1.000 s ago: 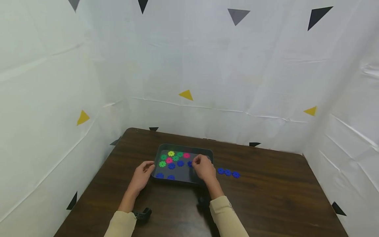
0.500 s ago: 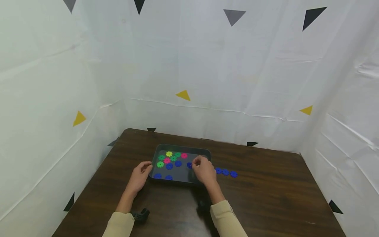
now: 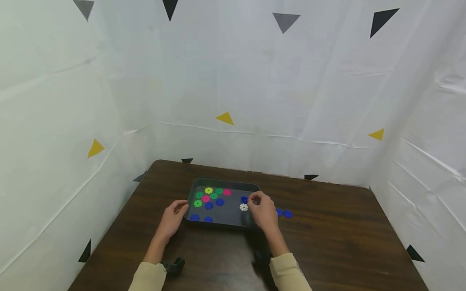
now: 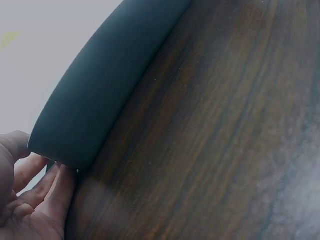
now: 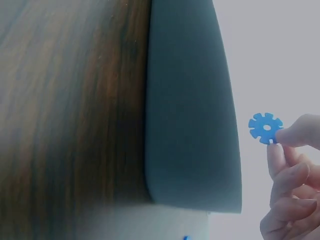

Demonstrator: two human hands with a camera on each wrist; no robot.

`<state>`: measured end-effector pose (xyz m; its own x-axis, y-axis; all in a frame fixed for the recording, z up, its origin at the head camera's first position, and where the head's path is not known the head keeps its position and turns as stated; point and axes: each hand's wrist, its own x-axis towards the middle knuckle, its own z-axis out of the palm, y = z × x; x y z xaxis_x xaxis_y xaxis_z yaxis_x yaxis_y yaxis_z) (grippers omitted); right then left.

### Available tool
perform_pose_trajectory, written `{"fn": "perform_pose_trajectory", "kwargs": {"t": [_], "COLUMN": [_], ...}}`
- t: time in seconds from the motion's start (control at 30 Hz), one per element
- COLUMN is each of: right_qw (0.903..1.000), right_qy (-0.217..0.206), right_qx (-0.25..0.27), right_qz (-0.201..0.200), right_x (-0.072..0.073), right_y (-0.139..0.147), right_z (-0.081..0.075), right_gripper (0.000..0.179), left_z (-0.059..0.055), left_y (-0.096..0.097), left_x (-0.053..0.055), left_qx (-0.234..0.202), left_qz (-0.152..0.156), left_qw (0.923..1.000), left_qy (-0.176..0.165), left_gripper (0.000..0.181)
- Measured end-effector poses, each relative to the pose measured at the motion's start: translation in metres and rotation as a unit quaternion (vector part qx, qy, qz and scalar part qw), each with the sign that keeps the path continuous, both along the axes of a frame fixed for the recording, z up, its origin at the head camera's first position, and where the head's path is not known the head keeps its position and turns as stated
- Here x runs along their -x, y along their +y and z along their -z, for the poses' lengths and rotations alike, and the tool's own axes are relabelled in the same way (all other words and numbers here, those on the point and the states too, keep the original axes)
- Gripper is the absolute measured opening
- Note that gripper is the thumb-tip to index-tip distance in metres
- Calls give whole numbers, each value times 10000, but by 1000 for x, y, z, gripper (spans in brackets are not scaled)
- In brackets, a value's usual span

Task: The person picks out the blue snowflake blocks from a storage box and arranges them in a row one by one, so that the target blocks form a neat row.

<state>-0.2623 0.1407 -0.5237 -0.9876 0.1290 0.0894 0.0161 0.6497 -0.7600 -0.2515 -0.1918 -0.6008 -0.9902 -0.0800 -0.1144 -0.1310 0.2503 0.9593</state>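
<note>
White disc [image 3: 244,207] near right fingers [image 5: 276,159] pinching blue disc [image 5: 257,131]; hand [image 3: 263,210] part-hides tray [image 3: 229,212].

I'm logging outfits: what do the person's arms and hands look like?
The left hand and right hand are ungloved. The left sleeve and right sleeve are beige, ending short of the hands. A black curved piece juts by the left sleeve; a dark shape by the right is unclear.

Right hand [image 3: 263,211], pinching blue disc [image 3: 244,199], has shifted rightward to right edge of tray [image 3: 227,212]. White disc [image 3: 244,207], mostly covered earlier, now visible inside tray's right part. Blue row [image 3: 283,213] right of tray now partly hidden.
</note>
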Motion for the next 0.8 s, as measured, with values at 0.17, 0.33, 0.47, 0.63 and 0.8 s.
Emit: {"fn": "perform_pose_trajectory", "kwargs": {"t": [0.17,0.33,0.47,0.63,0.8], "right_qw": [9998,9992,9989,9980,9959], "right_qy": [149,286,274,274,279], "right_qx": [131,257,334,524,836], "right_qz": [10,97,188,210,180], "right_x": [-6,-11,-14,-15,-16], "right_y": [16,35,51,71,89], "right_z": [1,2,5,8,8], "right_gripper": [10,10,11,11,13], "left_z": [1,2,2,2,1], "left_y": [2,2,3,4,5], "left_x": [1,1,1,1,2], "left_qx": [20,69,81,132,128], "left_qz": [1,14,27,-13,15], "left_qw": [10000,10000,9999,9998,9998], "left_qy": [-51,17,78,119,180], "left_gripper": [45,44,44,44,43]}}
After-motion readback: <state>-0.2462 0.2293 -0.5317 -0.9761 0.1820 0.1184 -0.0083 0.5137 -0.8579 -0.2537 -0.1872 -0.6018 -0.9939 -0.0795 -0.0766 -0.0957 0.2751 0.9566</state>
